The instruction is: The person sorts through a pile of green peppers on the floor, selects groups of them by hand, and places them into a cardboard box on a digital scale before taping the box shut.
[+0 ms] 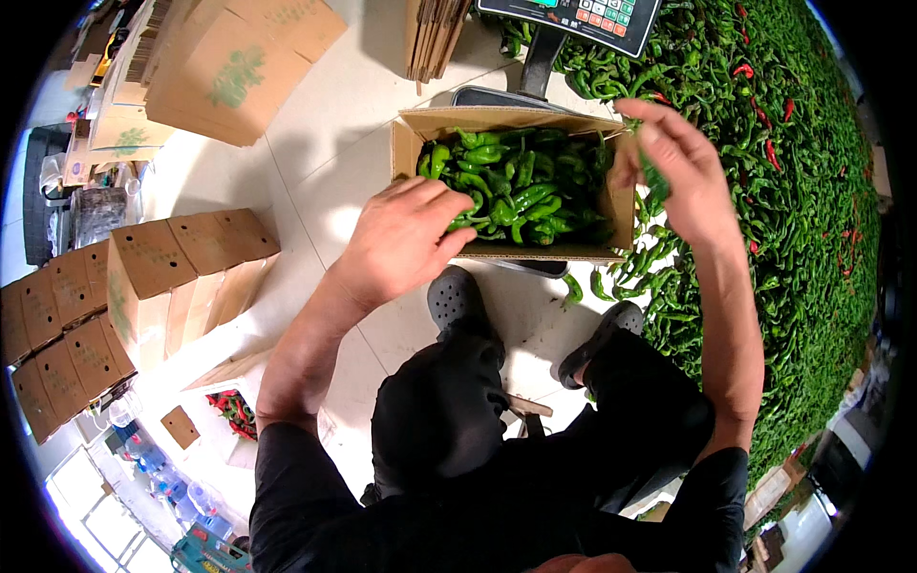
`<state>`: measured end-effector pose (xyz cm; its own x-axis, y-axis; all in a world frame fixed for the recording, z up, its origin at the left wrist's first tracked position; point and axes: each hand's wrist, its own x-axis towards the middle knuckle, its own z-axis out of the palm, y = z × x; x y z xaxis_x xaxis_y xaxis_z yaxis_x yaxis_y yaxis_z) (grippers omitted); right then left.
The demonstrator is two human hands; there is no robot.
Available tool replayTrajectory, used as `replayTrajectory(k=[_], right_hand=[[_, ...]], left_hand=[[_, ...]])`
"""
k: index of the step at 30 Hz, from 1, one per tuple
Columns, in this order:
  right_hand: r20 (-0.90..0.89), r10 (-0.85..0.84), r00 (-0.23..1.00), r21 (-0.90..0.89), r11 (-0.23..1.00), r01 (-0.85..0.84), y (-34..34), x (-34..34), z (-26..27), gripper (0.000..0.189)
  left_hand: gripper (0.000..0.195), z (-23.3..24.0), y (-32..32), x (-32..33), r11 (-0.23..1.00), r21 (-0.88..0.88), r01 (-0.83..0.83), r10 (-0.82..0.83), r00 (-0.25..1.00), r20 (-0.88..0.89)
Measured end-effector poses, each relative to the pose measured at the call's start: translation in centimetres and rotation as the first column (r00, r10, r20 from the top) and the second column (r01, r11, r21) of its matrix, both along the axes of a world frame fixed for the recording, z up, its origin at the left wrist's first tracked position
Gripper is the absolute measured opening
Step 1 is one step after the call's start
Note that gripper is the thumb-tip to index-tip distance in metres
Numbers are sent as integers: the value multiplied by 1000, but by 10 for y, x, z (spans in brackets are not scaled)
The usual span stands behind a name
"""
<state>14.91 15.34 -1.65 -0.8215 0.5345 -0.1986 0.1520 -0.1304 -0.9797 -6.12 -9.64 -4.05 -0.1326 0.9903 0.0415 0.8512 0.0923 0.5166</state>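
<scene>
An open cardboard box [513, 252] holds many green peppers [526, 172] and rests on the platform of a digital scale [573, 18]. Over the box's left end, my left hand [401, 233] touches a green pepper [474, 206] with curled fingers; whether it grips the pepper is unclear. At the box's right end, my right hand [677, 161] holds a green pepper [653, 175] between thumb and fingers, slightly blurred. A large heap of green peppers [788, 236] with a few red ones lies to the right, with loose ones spilling beside the box.
Flattened cardboard boxes [236, 71] are stacked at upper left, with more cardboard [437, 36] by the scale. Closed cartons [193, 251] stand at left. A container with red peppers [235, 414] is at lower left. My feet in dark clogs [455, 297] are below the box.
</scene>
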Motion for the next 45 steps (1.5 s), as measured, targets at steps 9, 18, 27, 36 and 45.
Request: replayTrajectory(k=[9, 18, 27, 36, 45], right_hand=[[331, 163, 929, 838, 402, -369, -53, -33, -19, 40], [269, 30, 963, 644, 737, -203, -30, 0, -14, 14], [-25, 222, 975, 794, 597, -115, -65, -16, 8, 41], [374, 287, 882, 817, 348, -460, -36, 61, 39, 45], [773, -384, 504, 632, 405, -661, 27, 254, 43, 32]], left_hand=[[26, 5, 28, -16, 863, -486, 143, -305, 912, -274], [13, 39, 19, -34, 974, -92, 208, -219, 967, -127], [16, 62, 29, -2, 999, 36, -27, 13, 940, 342], [30, 44, 14, 28, 999, 51, 3, -29, 850, 526], [23, 25, -22, -32, 851, 68, -521, 410, 740, 533]])
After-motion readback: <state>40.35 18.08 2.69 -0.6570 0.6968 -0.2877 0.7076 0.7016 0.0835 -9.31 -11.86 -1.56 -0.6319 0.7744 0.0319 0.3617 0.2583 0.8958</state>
